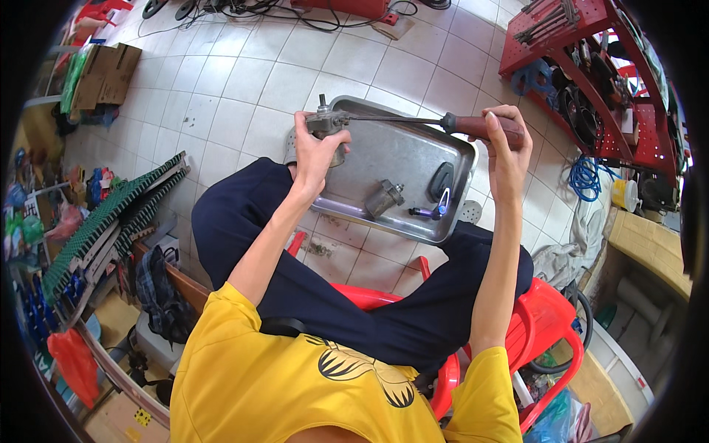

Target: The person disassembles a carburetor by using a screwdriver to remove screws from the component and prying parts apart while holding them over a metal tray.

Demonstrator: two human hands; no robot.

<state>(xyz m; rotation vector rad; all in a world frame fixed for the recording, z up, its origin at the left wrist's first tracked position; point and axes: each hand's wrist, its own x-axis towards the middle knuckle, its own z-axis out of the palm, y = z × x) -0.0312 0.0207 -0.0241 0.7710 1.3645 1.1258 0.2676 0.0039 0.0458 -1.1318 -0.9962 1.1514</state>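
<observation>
My left hand [316, 153] grips a small grey metal motor-like part [323, 123] with a short stud sticking up from it, above the tray's left side. In my right hand [508, 159] is a long screwdriver [467, 125] with a reddish-brown handle, held nearly level. Its shaft points left and its tip meets the side of the metal part; the exact contact is too small to tell. Below lies a metal tray [362, 166] holding a grey cylindrical metal piece [383, 199], a black oval part [442, 181] and a purple-and-silver tool [436, 208].
A red tool rack [583, 44] stands at the far right, with a coiled blue hose [586, 179] below it. Red plastic chairs [550, 328] are beside and under me. Green-black ribbed strips [122, 214] and a cardboard box [107, 74] are at left. Cables [295, 15] lie across the far floor.
</observation>
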